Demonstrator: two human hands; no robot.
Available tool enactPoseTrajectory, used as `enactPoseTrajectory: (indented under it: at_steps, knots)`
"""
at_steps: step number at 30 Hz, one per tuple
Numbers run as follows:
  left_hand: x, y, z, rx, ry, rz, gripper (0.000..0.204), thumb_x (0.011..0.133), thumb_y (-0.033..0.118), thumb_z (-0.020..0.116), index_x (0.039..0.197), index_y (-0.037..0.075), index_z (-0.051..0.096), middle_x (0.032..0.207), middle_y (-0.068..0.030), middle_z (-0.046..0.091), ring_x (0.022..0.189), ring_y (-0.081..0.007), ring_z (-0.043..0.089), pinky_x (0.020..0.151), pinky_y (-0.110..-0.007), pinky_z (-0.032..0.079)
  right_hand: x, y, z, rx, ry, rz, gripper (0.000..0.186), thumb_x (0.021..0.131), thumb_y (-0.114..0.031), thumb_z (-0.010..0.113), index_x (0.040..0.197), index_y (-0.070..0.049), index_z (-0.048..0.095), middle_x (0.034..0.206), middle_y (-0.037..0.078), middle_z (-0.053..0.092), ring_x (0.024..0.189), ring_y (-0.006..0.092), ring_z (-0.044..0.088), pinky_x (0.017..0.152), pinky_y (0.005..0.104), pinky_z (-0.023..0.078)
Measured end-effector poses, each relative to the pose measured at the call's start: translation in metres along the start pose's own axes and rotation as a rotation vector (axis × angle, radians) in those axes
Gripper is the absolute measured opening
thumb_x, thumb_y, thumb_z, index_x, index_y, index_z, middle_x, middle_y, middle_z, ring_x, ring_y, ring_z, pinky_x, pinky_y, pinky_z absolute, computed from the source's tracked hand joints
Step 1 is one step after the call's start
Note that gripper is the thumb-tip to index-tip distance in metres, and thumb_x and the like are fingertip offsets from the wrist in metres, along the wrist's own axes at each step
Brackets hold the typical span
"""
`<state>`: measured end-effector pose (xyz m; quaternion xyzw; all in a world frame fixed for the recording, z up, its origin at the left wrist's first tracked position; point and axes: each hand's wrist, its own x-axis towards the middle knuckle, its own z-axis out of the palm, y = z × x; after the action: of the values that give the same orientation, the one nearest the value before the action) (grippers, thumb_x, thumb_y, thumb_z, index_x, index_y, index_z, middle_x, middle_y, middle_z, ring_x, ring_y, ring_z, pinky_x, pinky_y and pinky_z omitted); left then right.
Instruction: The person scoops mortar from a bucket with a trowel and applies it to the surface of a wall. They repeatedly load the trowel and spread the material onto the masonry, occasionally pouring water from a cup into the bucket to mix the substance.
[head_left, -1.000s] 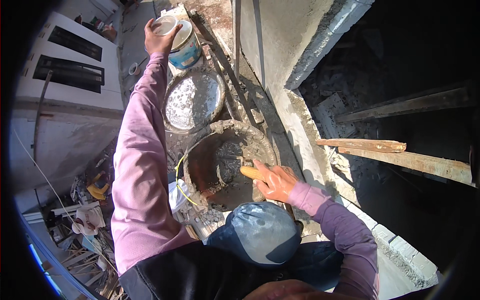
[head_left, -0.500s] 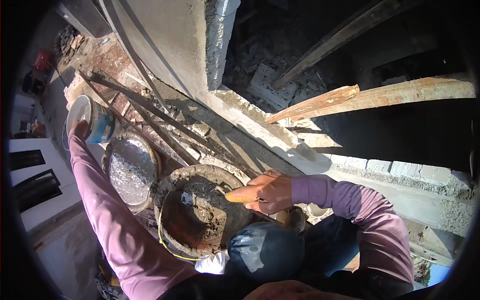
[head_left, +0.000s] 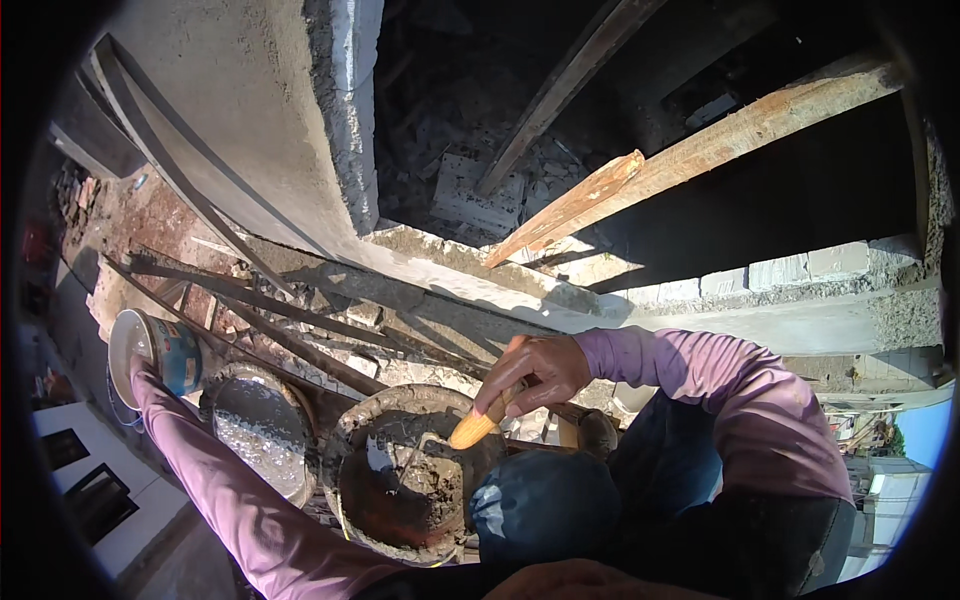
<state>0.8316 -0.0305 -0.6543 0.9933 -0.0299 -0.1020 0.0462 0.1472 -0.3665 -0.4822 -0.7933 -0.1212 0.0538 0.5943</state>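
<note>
At far left, my left hand (head_left: 143, 368) reaches into a blue-patterned white bucket (head_left: 178, 362); its fingers and anything in them are hidden. My right hand (head_left: 528, 372) grips the wooden handle (head_left: 472, 428) of a trowel, closed round it and angled down over a mortar-caked bucket (head_left: 350, 422). The trowel's metal shank reaches toward the dark, lumpy mortar inside, and its blade is hard to make out. Between the two buckets is a round basin (head_left: 298, 410) of grey, wet slurry. My bent knee (head_left: 540, 505) is right beside the mortar bucket.
A plastered wall (head_left: 230, 120) with a broken block edge (head_left: 750, 280) borders a dark drop with rubble below. Timber beams (head_left: 730, 150) cross that opening. Long dark planks (head_left: 280, 310) lie along the wall behind the containers. A white structure with dark openings (head_left: 100, 480) is at lower left.
The view has swung toward the wall. My left hand, earlier holding a small clear tub above the bucket, is down inside it. My right hand has tilted the trowel handle more steeply.
</note>
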Motion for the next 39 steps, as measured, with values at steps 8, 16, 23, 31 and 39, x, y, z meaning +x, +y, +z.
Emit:
enactPoseTrajectory:
  at_steps: [8,16,23,31,39]
  knots:
    - [-0.132,0.016,-0.051,-0.219,0.636,0.251,0.04,0.081,0.041,0.065,0.116,0.021,0.066,0.108,-0.0085,0.069,0.097,-0.0288,0.067,0.081,-0.038,0.051,-0.066,-0.019,-0.033,0.786,0.211,0.677,0.051,0.09,-0.023,0.053,0.13,0.008,0.049,0.073,0.012,0.066,0.057,0.015,0.066,0.051,0.0222,0.048]
    - [-0.517,-0.045,-0.034,-0.775,0.589,0.232,0.028,0.089,0.018,0.068,0.112,0.003,0.065,0.101,-0.0057,0.065,0.087,-0.0124,0.058,0.079,-0.026,0.045,-0.161,0.06,-0.012,0.607,0.336,0.445,0.031,0.083,-0.022,0.055,0.102,0.003,0.055,0.082,0.004,0.056,0.055,0.0053,0.048,0.048,0.0161,0.037]
    - [-0.6,-0.126,0.089,-1.21,0.415,-0.11,0.043,0.095,0.034,0.059,0.123,0.001,0.051,0.117,-0.0105,0.055,0.104,-0.019,0.055,0.092,-0.032,0.044,-0.074,0.166,0.083,0.581,-0.325,0.825,0.036,0.091,-0.027,0.052,0.111,0.0,0.063,0.087,0.012,0.062,0.061,0.0209,0.066,0.045,0.0307,0.053]
    - [-0.563,-0.161,0.058,-1.552,0.004,-0.636,0.074,0.085,0.066,0.053,0.122,0.002,0.057,0.122,-0.0122,0.058,0.118,-0.0225,0.051,0.101,-0.042,0.039,-0.25,0.239,0.04,-0.59,0.171,1.013,0.03,0.079,-0.008,0.052,0.107,-0.006,0.063,0.104,0.019,0.067,0.09,0.0347,0.066,0.08,0.0424,0.051]
    - [-0.501,-0.033,0.044,-0.879,0.011,-0.016,0.059,0.09,0.05,0.056,0.12,-0.001,0.058,0.124,-0.0151,0.057,0.119,-0.024,0.051,0.101,-0.042,0.041,-0.426,0.265,0.17,-0.306,0.776,1.396,0.027,0.074,-0.022,0.058,0.091,-0.004,0.07,0.086,0.024,0.068,0.088,0.0388,0.066,0.08,0.0434,0.052]
